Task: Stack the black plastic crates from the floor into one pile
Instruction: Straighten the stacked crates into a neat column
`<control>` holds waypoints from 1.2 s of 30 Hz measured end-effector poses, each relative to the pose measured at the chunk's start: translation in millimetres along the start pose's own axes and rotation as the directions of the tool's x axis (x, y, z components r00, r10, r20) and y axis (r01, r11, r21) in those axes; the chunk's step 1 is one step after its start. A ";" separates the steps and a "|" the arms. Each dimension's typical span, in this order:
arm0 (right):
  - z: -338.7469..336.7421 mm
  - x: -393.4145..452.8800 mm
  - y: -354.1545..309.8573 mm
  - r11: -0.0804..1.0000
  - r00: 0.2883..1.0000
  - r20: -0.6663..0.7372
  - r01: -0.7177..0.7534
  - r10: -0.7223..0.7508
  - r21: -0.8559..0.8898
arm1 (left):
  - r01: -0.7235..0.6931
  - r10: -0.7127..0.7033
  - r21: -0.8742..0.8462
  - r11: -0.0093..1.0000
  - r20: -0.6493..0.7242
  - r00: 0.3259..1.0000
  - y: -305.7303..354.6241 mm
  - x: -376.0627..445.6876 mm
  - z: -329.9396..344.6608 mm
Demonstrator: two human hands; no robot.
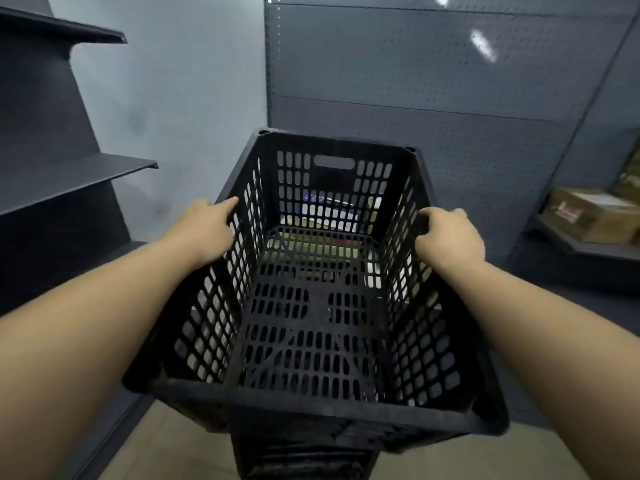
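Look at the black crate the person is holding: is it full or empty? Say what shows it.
Empty. The slotted floor of the crate is bare, with things below showing through. The left hand and right hand grip its side rims.

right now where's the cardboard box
In the head view the cardboard box sits far right on a low dark shelf, beside the pegboard panel and right of the held black crate.

Dim, cool indoor light comes from overhead. Bright glare streaks mark the pegboard panel [450,81] at upper right. Wide-angle distortion bends the frame edges, and the whole picture is slightly soft.
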State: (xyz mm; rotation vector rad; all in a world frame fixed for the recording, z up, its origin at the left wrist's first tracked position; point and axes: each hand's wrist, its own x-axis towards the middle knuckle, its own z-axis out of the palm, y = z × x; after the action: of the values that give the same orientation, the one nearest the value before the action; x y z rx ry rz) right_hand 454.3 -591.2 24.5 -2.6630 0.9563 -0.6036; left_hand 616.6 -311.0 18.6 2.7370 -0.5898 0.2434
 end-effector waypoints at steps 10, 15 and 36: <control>16.8 25.7 18.5 0.999 0.999 0.038 -0.031 0.033 -0.040 | -0.010 0.009 0.010 1.000 0.079 0.997 9.6 25.7 38.1; 35.5 42.8 12.7 1.000 0.996 0.089 -0.013 0.014 -0.016 | 0.018 -0.024 0.060 0.998 0.109 0.994 -1.9 36.9 40.9; 96.8 127.2 -5.6 0.995 0.973 0.228 0.044 -0.022 -0.089 | 0.109 -0.134 0.126 0.986 0.210 0.968 -15.1 92.5 59.5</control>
State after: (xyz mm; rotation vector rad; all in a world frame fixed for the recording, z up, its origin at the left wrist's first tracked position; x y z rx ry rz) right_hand 590.8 -661.0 -21.2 -2.7593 0.8966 -0.2583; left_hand 711.9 -353.1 -19.5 2.9207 -0.4731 -0.0561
